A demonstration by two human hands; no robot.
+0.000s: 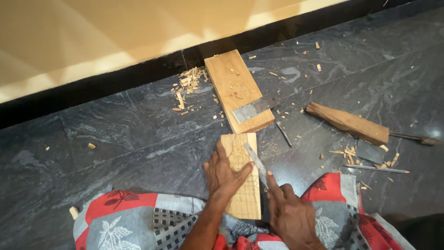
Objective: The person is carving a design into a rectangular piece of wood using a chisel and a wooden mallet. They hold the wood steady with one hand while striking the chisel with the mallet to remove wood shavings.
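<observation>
A narrow pale wooden panel (pixel 244 203) with a figure carved into its upper half lies on the dark floor in front of me. My left hand (pixel 224 175) lies flat on the panel, fingers spread over the carving, pressing it down. My right hand (pixel 289 213) grips a slim metal chisel (pixel 255 157), with the index finger stretched along its shaft. The chisel's blade rests on the panel's upper right edge beside the carved figure.
A larger wooden plank (pixel 233 85) lies beyond the panel with a flat metal blade (pixel 254 109) on its near end. A wooden mallet block (pixel 349 122), more chisels (pixel 377 169) and wood chips (pixel 187 85) lie around. A wall base (pixel 138 69) runs behind. Patterned cloth (pixel 125 222) covers my legs.
</observation>
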